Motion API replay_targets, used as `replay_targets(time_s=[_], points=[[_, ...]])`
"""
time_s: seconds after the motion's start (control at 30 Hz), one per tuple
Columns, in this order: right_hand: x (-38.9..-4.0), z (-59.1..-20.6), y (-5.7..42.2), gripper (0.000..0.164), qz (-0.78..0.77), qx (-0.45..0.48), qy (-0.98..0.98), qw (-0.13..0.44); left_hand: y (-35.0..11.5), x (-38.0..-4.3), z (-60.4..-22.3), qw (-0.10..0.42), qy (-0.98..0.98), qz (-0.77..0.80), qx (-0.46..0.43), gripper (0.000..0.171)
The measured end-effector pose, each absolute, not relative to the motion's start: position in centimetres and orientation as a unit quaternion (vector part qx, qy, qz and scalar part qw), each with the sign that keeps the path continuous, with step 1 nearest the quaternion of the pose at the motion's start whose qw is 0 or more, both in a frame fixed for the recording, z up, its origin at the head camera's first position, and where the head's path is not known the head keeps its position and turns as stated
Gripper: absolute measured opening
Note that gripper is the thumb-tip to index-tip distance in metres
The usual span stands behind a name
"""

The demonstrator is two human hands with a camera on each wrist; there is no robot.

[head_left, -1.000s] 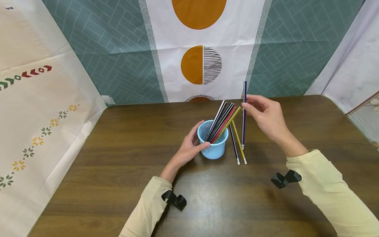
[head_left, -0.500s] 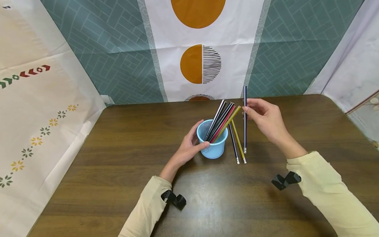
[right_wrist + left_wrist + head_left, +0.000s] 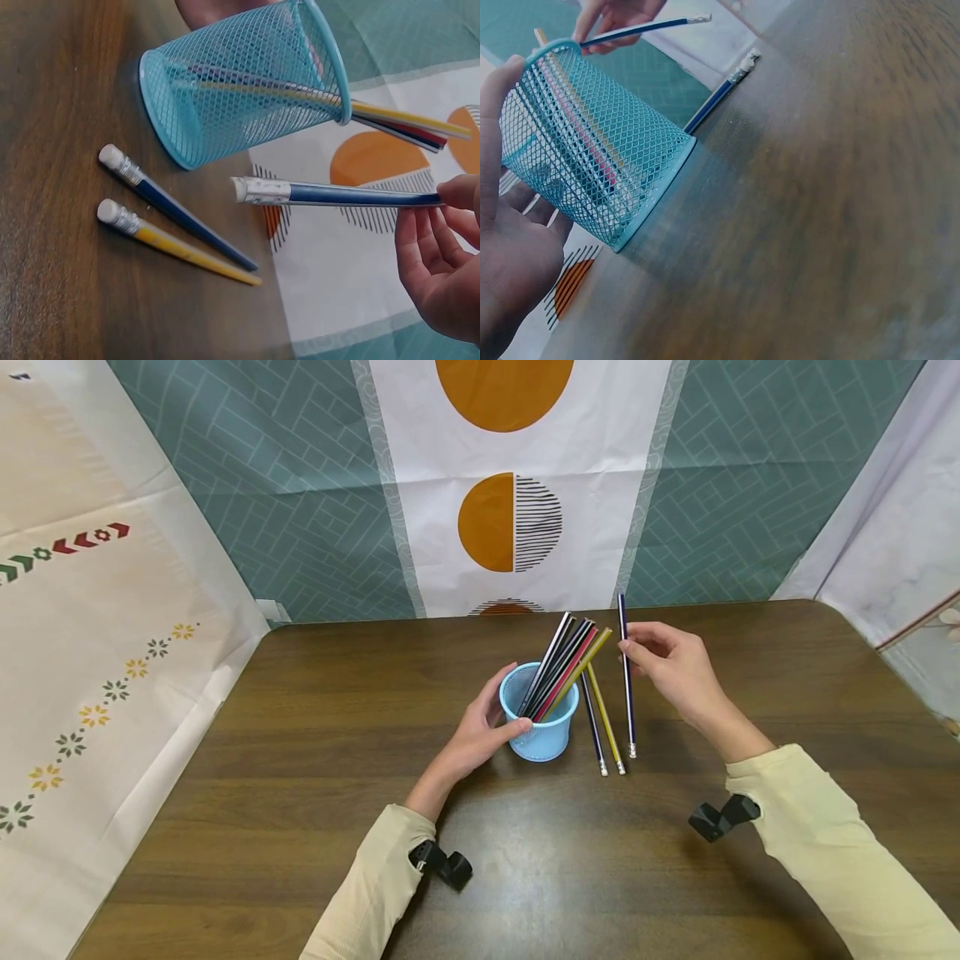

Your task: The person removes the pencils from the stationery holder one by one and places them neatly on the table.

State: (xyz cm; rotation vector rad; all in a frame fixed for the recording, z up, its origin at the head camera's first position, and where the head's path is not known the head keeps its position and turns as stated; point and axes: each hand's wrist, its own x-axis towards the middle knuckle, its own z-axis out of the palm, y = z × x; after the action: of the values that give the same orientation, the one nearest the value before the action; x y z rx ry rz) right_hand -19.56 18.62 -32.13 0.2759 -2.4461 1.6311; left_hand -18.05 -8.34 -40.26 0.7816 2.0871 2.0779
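A light blue mesh pencil cup (image 3: 542, 745) stands on the table, several pencils (image 3: 564, 667) leaning to the right inside it. My left hand (image 3: 480, 727) holds the cup from its left side, thumb on the near rim. Between thumb and fingertips my right hand (image 3: 673, 672) pinches a dark blue pencil (image 3: 352, 196), eraser end down, to the right of the cup. In the head view I cannot tell whether its eraser touches the table. Beside the cup lie a blue pencil (image 3: 187, 217) and a yellow pencil (image 3: 184, 247), erasers toward me.
The brown wooden table (image 3: 300, 827) reaches back to a patterned cloth (image 3: 315, 527) hung behind it. At the left hangs a cream cloth (image 3: 90, 635) with printed flowers. Each sleeve carries a black wrist camera, one by the left wrist (image 3: 441, 865) and one by the right (image 3: 723, 818).
My right hand has moved down and slightly right with the dark blue pencil, which now tilts a little. The left hand and the cup have stayed in place.
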Motion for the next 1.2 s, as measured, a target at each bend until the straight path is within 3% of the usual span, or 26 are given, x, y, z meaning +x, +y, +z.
replay_targets(time_s=[0.33, 0.8, 1.2], points=[[-20.4, -33.6, 19.1, 0.032, 0.524, 0.084, -0.846, 0.052, -8.3, -17.9, -40.2, 0.053, 0.688, 0.681, 0.246, 0.073], [-21.7, -35.6, 19.3, 0.034, 0.485, 0.065, -0.872, -0.003, -8.3, -18.0, -40.3, 0.044, 0.689, 0.678, 0.252, 0.083], [-22.3, -36.9, 19.5, 0.033, 0.456, 0.052, -0.888, -0.029, -8.3, -18.0, -40.2, 0.048, 0.688, 0.682, 0.245, 0.075]])
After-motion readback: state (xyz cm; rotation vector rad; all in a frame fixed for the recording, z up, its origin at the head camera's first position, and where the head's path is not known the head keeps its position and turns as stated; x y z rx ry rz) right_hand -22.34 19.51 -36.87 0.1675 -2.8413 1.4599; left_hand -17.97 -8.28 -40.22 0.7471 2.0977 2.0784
